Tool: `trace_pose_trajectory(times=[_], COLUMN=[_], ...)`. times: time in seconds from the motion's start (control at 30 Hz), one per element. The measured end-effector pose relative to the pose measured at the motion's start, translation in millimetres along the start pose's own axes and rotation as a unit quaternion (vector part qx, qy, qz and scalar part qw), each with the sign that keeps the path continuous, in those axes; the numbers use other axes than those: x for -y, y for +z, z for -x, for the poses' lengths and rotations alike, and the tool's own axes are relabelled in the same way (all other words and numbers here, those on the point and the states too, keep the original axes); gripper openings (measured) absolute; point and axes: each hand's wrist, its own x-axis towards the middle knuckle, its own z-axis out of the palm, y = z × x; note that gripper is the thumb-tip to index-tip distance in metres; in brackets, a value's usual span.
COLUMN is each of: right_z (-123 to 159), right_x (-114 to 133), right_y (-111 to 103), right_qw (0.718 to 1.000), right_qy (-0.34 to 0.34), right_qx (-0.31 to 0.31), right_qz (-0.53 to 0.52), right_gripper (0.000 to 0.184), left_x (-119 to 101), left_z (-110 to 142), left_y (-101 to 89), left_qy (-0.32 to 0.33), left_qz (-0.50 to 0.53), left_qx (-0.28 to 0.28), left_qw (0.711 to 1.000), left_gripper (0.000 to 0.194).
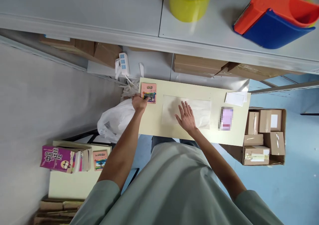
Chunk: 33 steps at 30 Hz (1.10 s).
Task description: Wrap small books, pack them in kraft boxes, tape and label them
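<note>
A small pink book (149, 88) with a colourful cover picture lies at the left end of the cream table. My left hand (139, 102) grips its lower left corner, thumb on the cover and the other fingers curled at the edge, partly hidden. Flat on the table in front of me is a white sheet or bag (199, 113); I cannot tell which. My right hand (186, 118) rests on it, palm down with the fingers stretched out.
The cream table (224, 138) also bears white slips (235, 98) and a blurred purple item (226, 118). A shelf overhead holds yellow tape (190, 7) and a red-blue holder (274, 22). Left are a white plastic bag (116, 120) and stacked books (57, 158); right, a carton of boxes (284, 138).
</note>
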Motion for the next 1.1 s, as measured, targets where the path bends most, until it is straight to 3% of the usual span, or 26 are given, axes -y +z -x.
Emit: trace_pose_trajectory(times=[0.1,0.23,0.3,0.37,0.5,0.6,0.7,0.83,0.97,1.1], right_z=[7.2,16.7,20.1,22.9,30.7,43.9,64.1,88.6,97.3,95.3], right_x=[3.8,-1.6,-7.4,-14.7,-34.3,-54.0,-73.2,-88.6,-92.1,-91.2], right_y=[-1.9,-14.0,-23.3,-33.5,-52.3,-60.1,-59.3,-46.0,-26.3,-10.1], right_qw=[0.999,0.99,0.975,0.948,0.881,0.871,0.906,0.947,0.95,0.951], right_qy=[0.02,0.07,0.095,0.127,0.202,0.218,0.224,0.236,0.269,0.284], right_qx=[-0.001,-0.004,0.002,-0.006,-0.047,-0.049,-0.038,-0.002,0.041,0.042], right_qz=[-0.029,-0.126,-0.203,-0.291,-0.426,-0.437,-0.356,-0.217,-0.155,-0.116], right_gripper=[0.056,0.047,0.045,0.046,0.056,0.048,0.04,0.033,0.029,0.029], left_x=[-5.3,-20.3,-31.5,-43.9,-66.6,-76.1,-76.4,-67.8,-58.8,-52.9], left_z=[7.7,42.4,68.7,97.3,150.4,178.8,195.5,206.0,209.6,206.9], left_y=[-8.4,-15.7,-13.5,-5.1,27.9,57.6,82.5,105.5,122.7,134.5], left_qy=[0.029,0.102,0.122,0.129,0.095,0.067,0.063,0.112,0.125,0.104], left_qz=[0.026,0.125,0.191,0.274,0.411,0.429,0.398,0.276,0.157,0.142], left_qx=[-0.025,-0.054,-0.033,0.022,0.2,0.28,0.279,0.251,0.225,0.213], left_qw=[0.999,0.986,0.973,0.953,0.884,0.856,0.871,0.921,0.953,0.961], left_gripper=[0.016,0.018,0.024,0.032,0.049,0.054,0.052,0.034,0.02,0.019])
